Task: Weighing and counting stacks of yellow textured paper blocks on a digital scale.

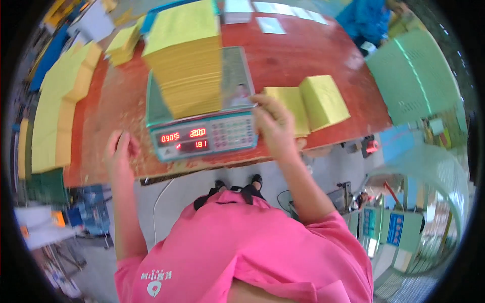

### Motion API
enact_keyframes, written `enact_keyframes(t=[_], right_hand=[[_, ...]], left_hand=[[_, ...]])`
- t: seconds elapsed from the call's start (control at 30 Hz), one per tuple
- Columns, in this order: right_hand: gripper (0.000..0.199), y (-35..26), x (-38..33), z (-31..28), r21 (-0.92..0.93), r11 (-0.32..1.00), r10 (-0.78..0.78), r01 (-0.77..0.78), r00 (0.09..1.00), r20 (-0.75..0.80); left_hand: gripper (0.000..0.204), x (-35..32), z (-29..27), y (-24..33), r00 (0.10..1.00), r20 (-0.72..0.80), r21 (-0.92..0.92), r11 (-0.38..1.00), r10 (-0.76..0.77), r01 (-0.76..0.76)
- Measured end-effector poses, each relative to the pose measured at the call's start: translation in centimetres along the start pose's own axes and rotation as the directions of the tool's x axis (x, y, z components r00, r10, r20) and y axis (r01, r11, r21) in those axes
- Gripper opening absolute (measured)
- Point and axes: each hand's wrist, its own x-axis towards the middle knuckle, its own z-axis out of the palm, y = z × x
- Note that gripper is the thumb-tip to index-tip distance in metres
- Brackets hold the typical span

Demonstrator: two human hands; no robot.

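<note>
A tall stack of yellow paper sheets [189, 65] stands on the platform of a digital weighing scale [202, 136], whose red display is lit. My right hand [273, 121] is at the scale's right front corner. Its bent fingers reach to the platform edge, with no object visible in them. Just beyond it lie two smaller yellow paper piles [323, 102], side by side and partly behind the hand. Left of the scale, my left hand [122, 146] is above the table's front edge, its fingers curled in and nothing visible in them.
The red table [303, 50] carries a long row of yellow stacks [55, 116] at the left. White papers [270, 25] lie at the back. A person in blue [366, 22] is at the far right, near a green panel [414, 76]. A clear plastic roll [429, 177] stands at right.
</note>
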Motion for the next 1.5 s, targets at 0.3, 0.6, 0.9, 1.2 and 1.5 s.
enact_keyframes(t=[0.3, 0.6, 0.9, 1.2, 1.5], right_hand=[[0.020, 1.8, -6.2, -5.8, 0.011, 0.981, 0.194, -0.193, 0.975, -0.109], [0.019, 1.5, -7.5, -16.2, 0.013, 0.980, 0.197, -0.200, 0.950, -0.243], [0.019, 1.4, -2.2, -20.3, -0.006, 0.937, 0.343, -0.349, 0.917, 0.203], [0.043, 0.6, 13.6, -3.1, -0.016, 0.983, -0.168, 0.184, 0.927, 0.337], [0.052, 6.0, 15.6, 6.2, 0.070, 0.995, -0.083, 0.068, 0.970, 0.231]], left_hand=[[0.018, -2.7, 7.6, 2.3, 0.909, 0.411, -0.034, 0.994, -0.076, 0.099], [0.018, -3.6, 15.5, 4.4, 0.932, 0.358, -0.056, 0.995, -0.061, 0.086], [0.017, 0.8, 13.3, 10.7, 0.891, -0.317, 0.020, 0.942, 0.325, -0.336], [0.046, 11.4, 11.6, 14.5, 0.986, 0.071, -0.127, 0.979, -0.148, 0.156], [0.056, 12.4, 10.6, 13.9, 0.774, 0.475, 0.101, 0.900, -0.419, 0.425]])
